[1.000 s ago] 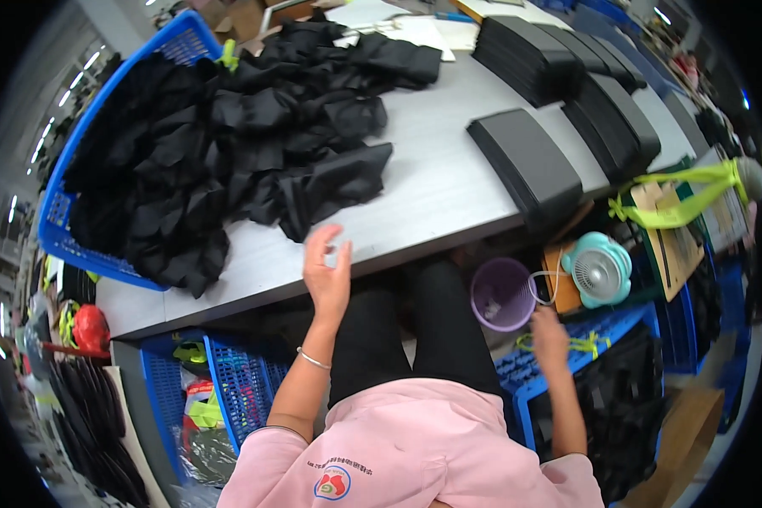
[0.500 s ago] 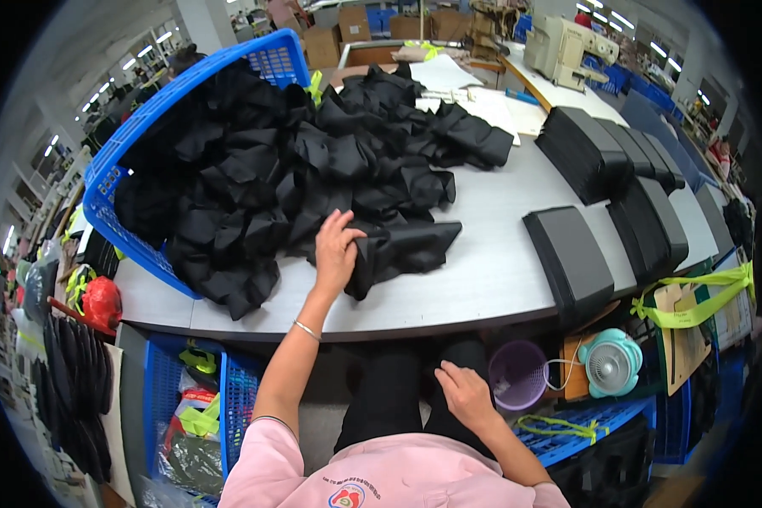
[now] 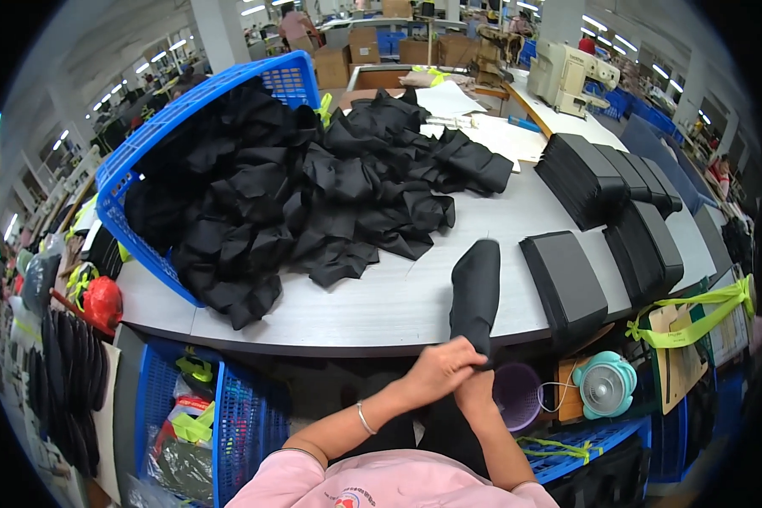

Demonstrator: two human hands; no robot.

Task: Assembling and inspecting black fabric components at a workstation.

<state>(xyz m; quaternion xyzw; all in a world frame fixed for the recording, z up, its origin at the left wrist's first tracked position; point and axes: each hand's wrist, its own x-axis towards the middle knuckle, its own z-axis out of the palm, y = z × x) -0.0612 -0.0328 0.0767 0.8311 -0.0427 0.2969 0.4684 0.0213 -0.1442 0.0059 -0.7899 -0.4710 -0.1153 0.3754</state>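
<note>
A narrow black fabric piece point(image 3: 474, 292), rounded at its top end, stretches from my hands out over the front of the table. My left hand point(image 3: 443, 370) pinches its lower end between closed fingers. Right below, my right hand point(image 3: 476, 391) meets the same end; its fingers are hidden by the cloth and my left hand, so I cannot tell whether they grip it or are inside it. Further left lies a large heap of crumpled black fabric pieces point(image 3: 339, 199), spilling from a tipped blue plastic basket point(image 3: 157, 127) onto the pale table point(image 3: 389, 309).
Stacks of flat black pieces point(image 3: 567, 279) stand on the table's right side. Below the edge are a purple bin point(image 3: 516, 398), a teal fan point(image 3: 604, 385) and a blue crate point(image 3: 216, 423) with bagged items. A sewing machine point(image 3: 567, 78) stands at the back right.
My left hand has left the heap and come toward me and to the right with one black fabric piece. My right hand has moved from my lap up to that piece's lower end.
</note>
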